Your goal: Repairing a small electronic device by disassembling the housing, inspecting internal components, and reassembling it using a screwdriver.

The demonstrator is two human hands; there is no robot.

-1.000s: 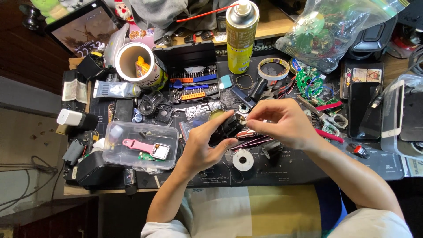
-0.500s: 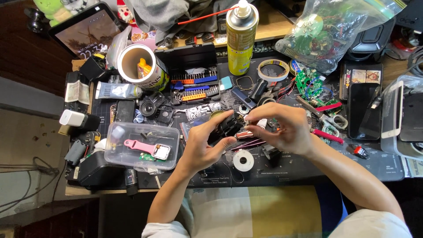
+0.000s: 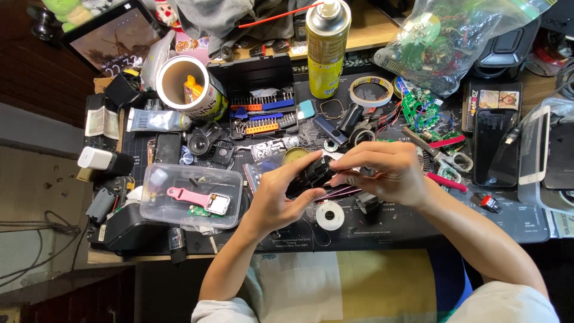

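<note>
Head view: both hands meet over the cluttered mat. Left hand [image 3: 276, 200] curls closed around a small black device [image 3: 312, 173]; right hand [image 3: 385, 172] pinches its far end, fingertips [image 3: 339, 177] nearly together.

A tablet [image 3: 113, 37] with a lit brownish screen leans at the top left, and a yellow-green spray can [image 3: 327, 48] with a printed label stands at the top centre beside a clear zip bag [image 3: 460, 42] of green circuit boards. A dark-screened phone [image 3: 494, 146] lies flat at the right, next to a white-edged phone [image 3: 534, 154]. A clear plastic box [image 3: 192, 195] holding a pink watch strap lies at the left, below a white cardboard tube [image 3: 184, 87] and a grey squeeze tube [image 3: 158, 120].
</note>
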